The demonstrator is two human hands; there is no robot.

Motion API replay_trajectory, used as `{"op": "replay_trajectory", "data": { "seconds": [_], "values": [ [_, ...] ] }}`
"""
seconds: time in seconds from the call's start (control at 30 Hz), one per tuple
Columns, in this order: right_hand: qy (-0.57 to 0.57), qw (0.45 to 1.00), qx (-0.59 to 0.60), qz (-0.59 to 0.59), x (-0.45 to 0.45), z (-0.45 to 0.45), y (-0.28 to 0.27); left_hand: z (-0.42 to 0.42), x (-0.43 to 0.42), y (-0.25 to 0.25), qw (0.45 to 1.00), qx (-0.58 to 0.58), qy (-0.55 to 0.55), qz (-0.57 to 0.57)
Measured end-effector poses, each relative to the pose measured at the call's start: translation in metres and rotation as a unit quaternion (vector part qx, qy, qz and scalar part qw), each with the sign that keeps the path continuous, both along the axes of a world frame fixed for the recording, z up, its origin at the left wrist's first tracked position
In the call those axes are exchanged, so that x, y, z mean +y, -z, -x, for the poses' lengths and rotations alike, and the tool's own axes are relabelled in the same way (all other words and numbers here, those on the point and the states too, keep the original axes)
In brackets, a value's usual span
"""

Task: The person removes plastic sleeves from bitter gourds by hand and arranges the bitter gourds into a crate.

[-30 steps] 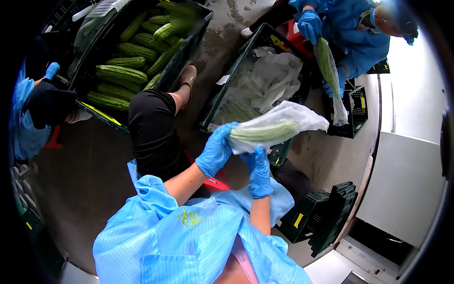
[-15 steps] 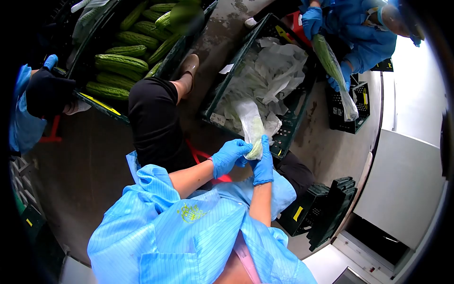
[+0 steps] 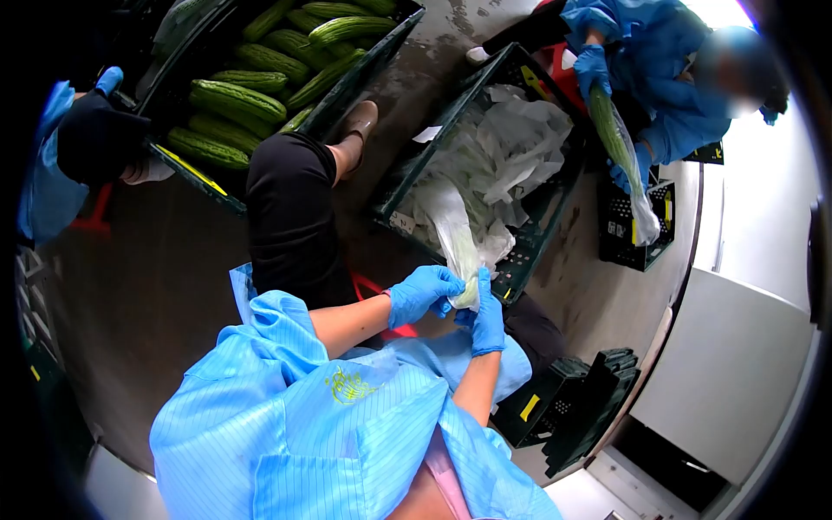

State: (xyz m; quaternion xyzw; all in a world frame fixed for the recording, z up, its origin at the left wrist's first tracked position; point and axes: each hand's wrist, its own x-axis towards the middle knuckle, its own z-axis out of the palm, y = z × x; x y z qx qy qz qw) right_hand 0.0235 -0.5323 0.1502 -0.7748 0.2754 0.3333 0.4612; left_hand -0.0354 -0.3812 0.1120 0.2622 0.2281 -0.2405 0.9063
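In blue gloves, my left hand (image 3: pixel 422 293) and my right hand (image 3: pixel 486 319) both grip the near end of a bagged gourd (image 3: pixel 458 238). Its white translucent bag stretches away from me, over the near edge of a dark green crate (image 3: pixel 542 234). Inside that crate lie many wrapped gourds and loose-looking bags (image 3: pixel 520 143). A larger crate (image 3: pixel 381 65) at the upper left holds several unwrapped green gourds (image 3: pixel 234 104).
A co-worker (image 3: pixel 659 78) at the upper right holds another bagged gourd (image 3: pixel 614 139) above a small black crate (image 3: pixel 637 212). Another person's sleeve (image 3: pixel 43 186) shows at the left. Dark crates (image 3: pixel 542 403) stand at the lower right.
The bagged gourd has swung from lying sideways in front of me to pointing away over the crate. Both my hands now close on its near end. The view has shifted slightly.
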Motion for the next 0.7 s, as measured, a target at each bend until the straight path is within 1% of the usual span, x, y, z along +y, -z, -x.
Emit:
{"op": "replay_trajectory", "data": {
  "seconds": [0.1, 0.13, 0.23, 0.27, 0.33, 0.37, 0.4, 0.5, 0.53, 0.63, 0.67, 0.7],
  "values": [
    [-0.003, 0.999, -0.003, -0.035, -0.003, 0.001, -0.002, -0.005, 0.002, -0.004, 0.999, -0.009, -0.032, 0.01],
    [0.018, 0.999, 0.014, -0.038, 0.004, 0.002, -0.011, -0.006, 0.003, -0.004, 0.999, -0.007, -0.039, 0.005],
    [0.005, 0.999, 0.01, -0.035, 0.005, 0.002, -0.018, -0.009, 0.006, -0.005, 0.999, -0.007, -0.054, -0.002],
    [0.008, 0.998, -0.023, -0.05, 0.004, 0.003, -0.013, -0.009, 0.005, -0.006, 0.998, -0.011, -0.057, 0.001],
    [0.006, 0.994, -0.037, -0.102, -0.01, 0.002, 0.002, -0.009, 0.006, -0.007, 0.998, -0.013, -0.062, 0.009],
    [0.005, 0.991, -0.043, -0.13, -0.005, 0.003, -0.002, -0.009, 0.008, -0.011, 0.998, -0.015, -0.057, 0.014],
    [0.055, 0.986, -0.02, -0.155, 0.002, 0.001, -0.008, -0.013, 0.015, -0.011, 0.997, -0.028, -0.066, 0.021],
    [0.094, 0.958, -0.006, -0.27, -0.002, 0.001, -0.015, -0.014, 0.018, -0.015, 0.996, -0.053, -0.051, 0.043],
    [0.105, 0.932, 0.011, -0.347, 0.0, -0.002, -0.02, -0.015, 0.02, -0.018, 0.996, -0.062, -0.048, 0.048],
    [0.273, 0.885, -0.002, -0.377, 0.018, -0.004, -0.03, -0.019, 0.021, -0.023, 0.995, -0.087, -0.034, 0.038],
    [0.227, 0.883, -0.012, -0.411, 0.01, -0.002, -0.029, -0.018, 0.018, -0.021, 0.994, -0.097, -0.036, 0.035],
    [0.21, 0.864, 0.005, -0.457, 0.001, -0.004, -0.023, -0.019, 0.018, -0.021, 0.993, -0.108, -0.038, 0.029]
  ]
}}
